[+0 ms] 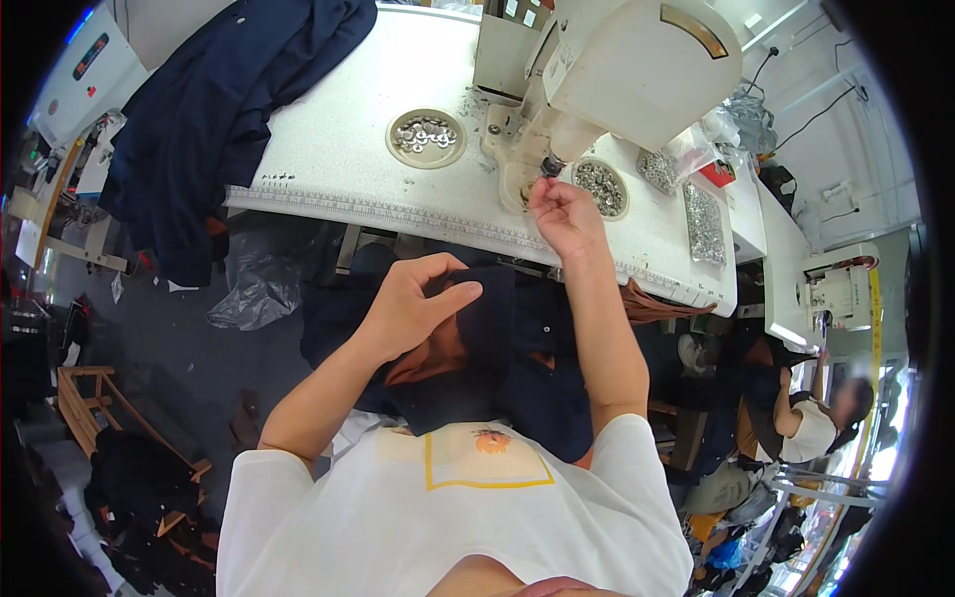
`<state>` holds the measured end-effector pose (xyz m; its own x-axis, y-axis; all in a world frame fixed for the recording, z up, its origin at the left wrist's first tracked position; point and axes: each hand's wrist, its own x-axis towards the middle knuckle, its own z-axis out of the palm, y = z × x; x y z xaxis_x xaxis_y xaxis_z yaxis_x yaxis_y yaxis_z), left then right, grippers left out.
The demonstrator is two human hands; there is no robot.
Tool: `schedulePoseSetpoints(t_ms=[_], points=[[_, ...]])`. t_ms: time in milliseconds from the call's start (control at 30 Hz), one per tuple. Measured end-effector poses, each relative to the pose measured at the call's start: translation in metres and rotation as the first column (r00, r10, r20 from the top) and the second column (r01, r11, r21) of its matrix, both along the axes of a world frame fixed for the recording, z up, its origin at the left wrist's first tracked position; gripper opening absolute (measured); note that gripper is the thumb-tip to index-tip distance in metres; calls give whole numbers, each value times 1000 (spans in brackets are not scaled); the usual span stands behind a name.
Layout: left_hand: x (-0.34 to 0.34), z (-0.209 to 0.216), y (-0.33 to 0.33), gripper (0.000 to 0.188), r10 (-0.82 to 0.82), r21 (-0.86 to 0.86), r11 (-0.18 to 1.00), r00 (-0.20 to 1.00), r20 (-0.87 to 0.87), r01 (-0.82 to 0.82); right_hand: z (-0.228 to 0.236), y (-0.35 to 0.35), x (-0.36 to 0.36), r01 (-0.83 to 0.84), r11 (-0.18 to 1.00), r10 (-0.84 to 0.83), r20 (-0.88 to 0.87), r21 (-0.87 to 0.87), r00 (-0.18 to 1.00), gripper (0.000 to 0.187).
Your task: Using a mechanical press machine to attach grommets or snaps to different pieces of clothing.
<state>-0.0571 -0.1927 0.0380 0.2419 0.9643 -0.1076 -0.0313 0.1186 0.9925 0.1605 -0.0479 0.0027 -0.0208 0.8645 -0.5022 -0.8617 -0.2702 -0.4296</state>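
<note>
My left hand (416,306) grips the edge of a dark navy garment (487,343) over my lap, thumb on top and fingers curled behind the cloth. A brown-orange inner side shows below that hand. My right hand (569,221) reaches up to the cream press machine (637,70), its fingertips pinched together just under the dark press tip (552,167). Anything between those fingertips is too small to make out. Beside it on the right, a round dish (626,203) holds many small metal snap parts. Another dish (428,157), left of the press, contains round silver caps.
A ruler strip (398,214) runs along the front edge of the white table (328,119). Another navy garment (219,109) drapes over its left end. Clear bags of metal parts (704,224) lie at the right. Farther right, another person (806,423) sits by a machine.
</note>
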Motion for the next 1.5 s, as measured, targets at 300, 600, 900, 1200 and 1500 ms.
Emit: schedulePoseSetpoints(t_ms=[300, 600, 900, 1200, 1500], points=[[-6, -1, 2, 14, 28, 5, 1000, 1000, -15, -28, -2, -10, -10, 135, 991, -136, -142, -13, 981, 19], [-2, -1, 9, 8, 42, -5, 999, 999, 28, -42, 13, -6, 9, -93, 993, 87, 77, 70, 993, 13], [-12, -12, 4, 10, 103, -3, 995, 994, 40, -102, 3, -46, -35, 50, 956, -154, 350, 289, 924, 31], [-27, -21, 6, 10, 111, -29, 994, 993, 44, -110, -29, 64, -117, -757, 647, -392, 891, 89, -230, 14], [-35, -29, 9, 10, 140, -17, 990, 990, 17, -140, -43, 82, -136, -720, 694, -402, 836, 12, -375, 16]])
